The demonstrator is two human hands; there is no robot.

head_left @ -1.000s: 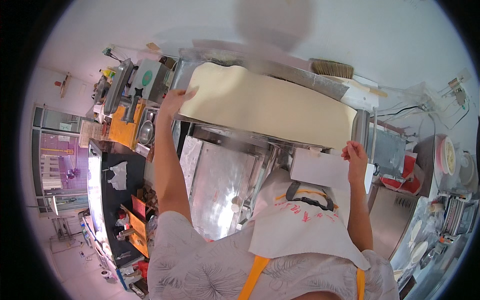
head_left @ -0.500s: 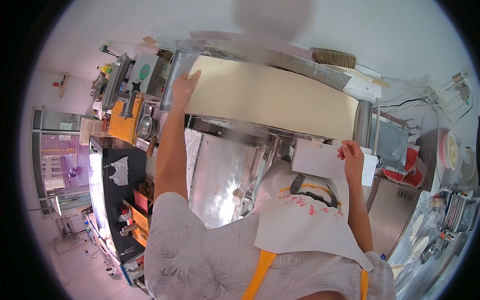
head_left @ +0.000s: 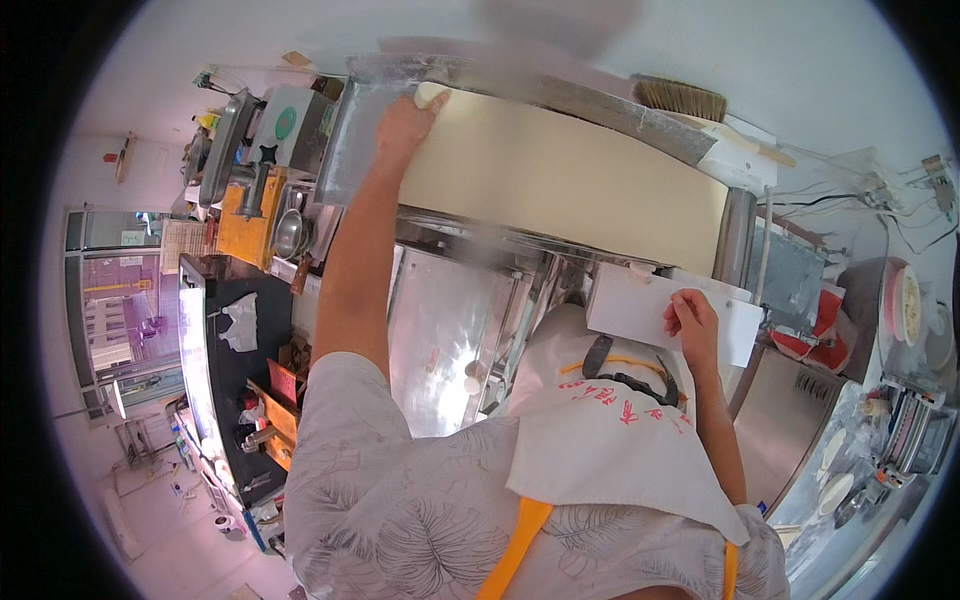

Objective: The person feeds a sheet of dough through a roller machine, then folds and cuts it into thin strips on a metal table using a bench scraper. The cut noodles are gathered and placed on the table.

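Note:
A long, smooth, pale yellow dough sheet (head_left: 570, 170) lies across the metal bed of a dough sheeter. My left hand (head_left: 405, 128) closes on the sheet's left end, with the thumb on top and the edge curled up beside it. At the right, the sheet meets a grey metal roller (head_left: 737, 238). In front of a white panel (head_left: 625, 305) on the machine's near side, my right hand (head_left: 692, 318) hovers with its fingers curled in. Nothing shows in it.
A brush (head_left: 680, 100) rests behind the machine at the right. A metal bowl (head_left: 291, 234) and an orange board (head_left: 248, 225) stand at the left. A red-and-white bag (head_left: 825, 330) sits right of the roller. Cables hang on the wall.
My left hand has moved a little right along the bed, and the sheet's left end has shifted with it toward the roller. My right hand has dropped slightly, away from the sheet.

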